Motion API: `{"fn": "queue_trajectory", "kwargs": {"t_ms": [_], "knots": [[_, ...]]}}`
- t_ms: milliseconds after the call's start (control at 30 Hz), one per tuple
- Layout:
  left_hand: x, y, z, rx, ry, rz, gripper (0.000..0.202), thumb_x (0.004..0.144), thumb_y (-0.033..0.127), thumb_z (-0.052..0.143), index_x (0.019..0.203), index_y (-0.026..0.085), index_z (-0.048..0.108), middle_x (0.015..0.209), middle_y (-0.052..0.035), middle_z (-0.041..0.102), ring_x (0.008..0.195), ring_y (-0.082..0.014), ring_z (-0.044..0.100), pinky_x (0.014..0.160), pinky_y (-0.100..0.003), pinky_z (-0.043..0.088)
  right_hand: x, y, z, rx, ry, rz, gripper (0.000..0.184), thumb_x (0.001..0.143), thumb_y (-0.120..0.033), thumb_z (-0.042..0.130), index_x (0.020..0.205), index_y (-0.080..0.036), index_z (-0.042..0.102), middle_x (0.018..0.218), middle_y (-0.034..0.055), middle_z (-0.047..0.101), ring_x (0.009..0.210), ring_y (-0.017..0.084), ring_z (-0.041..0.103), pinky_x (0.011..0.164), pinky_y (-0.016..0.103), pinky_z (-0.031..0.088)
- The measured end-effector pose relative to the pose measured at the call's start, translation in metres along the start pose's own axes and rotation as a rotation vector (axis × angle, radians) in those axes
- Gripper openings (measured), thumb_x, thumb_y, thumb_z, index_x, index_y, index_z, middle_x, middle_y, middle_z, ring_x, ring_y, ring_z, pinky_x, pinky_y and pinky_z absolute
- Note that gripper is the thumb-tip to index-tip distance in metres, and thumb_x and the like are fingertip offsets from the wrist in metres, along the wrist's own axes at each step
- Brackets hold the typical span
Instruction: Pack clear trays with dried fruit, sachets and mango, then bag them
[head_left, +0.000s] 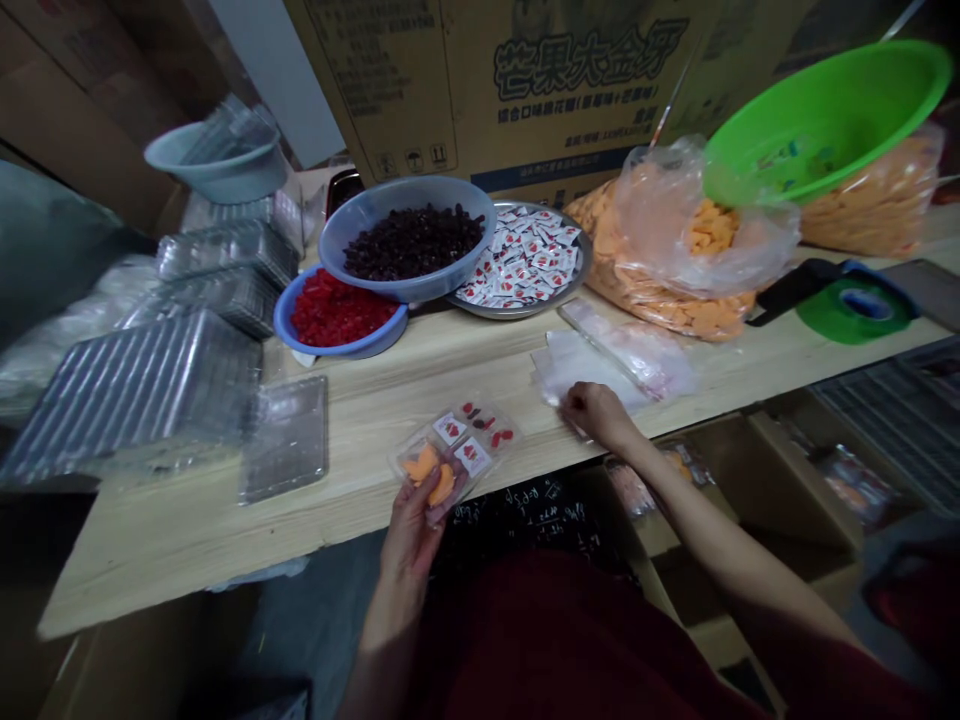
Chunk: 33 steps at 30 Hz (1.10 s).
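My left hand [411,535] grips the near edge of a clear plastic snack tray [454,455] at the front edge of the wooden table [225,520]. The tray holds orange pieces, red candies and small white sachets. My right hand [592,410] rests with curled fingers on a pile of clear plastic bags [600,365] to the right of the tray, pinching at the top one.
Stacks of empty clear trays [142,385] fill the left. Behind are a blue bowl of red candy [337,315], a bowl of dark dried fruit [409,240], a metal dish of sachets [525,265], bags of orange snacks [675,260], a green basin [825,120] and a green tape dispenser [855,305].
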<state>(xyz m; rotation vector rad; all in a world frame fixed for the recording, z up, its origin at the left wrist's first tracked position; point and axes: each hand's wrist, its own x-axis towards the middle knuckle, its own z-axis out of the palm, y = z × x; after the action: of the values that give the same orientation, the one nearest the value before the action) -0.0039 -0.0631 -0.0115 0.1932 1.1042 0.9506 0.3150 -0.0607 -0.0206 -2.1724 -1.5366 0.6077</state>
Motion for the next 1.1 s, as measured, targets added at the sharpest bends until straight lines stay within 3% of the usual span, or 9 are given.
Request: {"fn": "queue_trajectory", "kwargs": {"t_ms": [167,233,367,467,600,733,900,1100], "knots": [[-0.001,-0.004,0.008,-0.057,0.010,0.006,0.025,0.082,0.003,0.065,0.105,0.011,0.069,0.103,-0.0098,0.076,0.089,-0.0184,0.075,0.086,-0.033,0.064,0.000,0.009,0.004,0.313,-0.061,0.037,0.048,0.074,-0.061,0.068,0.059,-0.017,0.058,0.053,0.0008,0.053,0.048,0.010,0.042,0.048,0.024,0.033],[0.000,-0.005,0.011,-0.075,-0.014,0.022,0.029,0.080,0.002,0.067,0.108,0.012,0.069,0.106,-0.0095,0.076,0.091,-0.0186,0.075,0.089,-0.034,0.063,-0.002,0.012,0.002,0.422,-0.101,0.042,0.055,0.072,-0.068,0.065,0.057,-0.016,0.058,0.051,-0.0003,0.049,0.047,0.008,0.037,0.047,0.024,0.030],[0.004,-0.011,0.024,-0.078,-0.085,0.062,0.030,0.079,0.005,0.070,0.108,0.013,0.069,0.108,-0.0079,0.075,0.093,-0.0173,0.074,0.089,-0.032,0.063,-0.004,0.014,0.001,0.556,-0.114,0.067,0.044,0.066,-0.056,0.071,0.062,-0.013,0.065,0.055,0.0009,0.055,0.050,0.008,0.041,0.049,0.023,0.032],[0.005,-0.020,0.041,-0.059,-0.170,0.108,0.033,0.077,0.011,0.076,0.109,0.014,0.069,0.110,-0.0069,0.075,0.094,-0.0165,0.074,0.089,-0.030,0.061,-0.006,0.011,0.006,0.608,-0.049,0.088,0.032,0.062,-0.044,0.071,0.064,-0.013,0.066,0.059,0.0021,0.060,0.052,0.009,0.046,0.051,0.023,0.036],[-0.001,-0.036,0.059,-0.037,-0.206,0.173,0.039,0.074,0.019,0.083,0.110,0.014,0.069,0.116,-0.0082,0.074,0.102,-0.0191,0.072,0.100,-0.036,0.057,-0.010,0.006,0.016,0.679,0.077,0.113,0.027,0.062,-0.042,0.065,0.063,-0.016,0.061,0.056,0.0004,0.057,0.050,0.010,0.045,0.050,0.024,0.035],[-0.009,-0.047,0.055,-0.016,-0.204,0.172,0.044,0.075,0.025,0.084,0.115,0.016,0.067,0.123,-0.0092,0.072,0.111,-0.0214,0.069,0.105,-0.041,0.053,-0.015,0.004,0.023,0.711,0.226,0.133,0.026,0.068,-0.044,0.062,0.069,-0.018,0.057,0.059,0.0003,0.057,0.053,0.012,0.047,0.052,0.026,0.038],[-0.023,-0.054,0.046,0.019,-0.153,0.199,0.044,0.075,0.026,0.085,0.113,0.017,0.066,0.116,-0.0067,0.073,0.106,-0.0180,0.070,0.104,-0.035,0.051,-0.019,-0.007,0.027,0.657,0.352,0.117,0.021,0.071,-0.039,0.062,0.071,-0.018,0.058,0.063,-0.0001,0.057,0.057,0.013,0.048,0.056,0.026,0.038],[-0.031,-0.063,0.050,0.051,-0.140,0.210,0.047,0.072,0.028,0.087,0.111,0.017,0.065,0.115,-0.0061,0.072,0.103,-0.0186,0.070,0.101,-0.037,0.053,-0.021,-0.024,0.029,0.560,0.400,0.047,0.016,0.078,-0.032,0.061,0.071,-0.019,0.055,0.065,-0.0013,0.056,0.059,0.012,0.048,0.060,0.027,0.038]]}}
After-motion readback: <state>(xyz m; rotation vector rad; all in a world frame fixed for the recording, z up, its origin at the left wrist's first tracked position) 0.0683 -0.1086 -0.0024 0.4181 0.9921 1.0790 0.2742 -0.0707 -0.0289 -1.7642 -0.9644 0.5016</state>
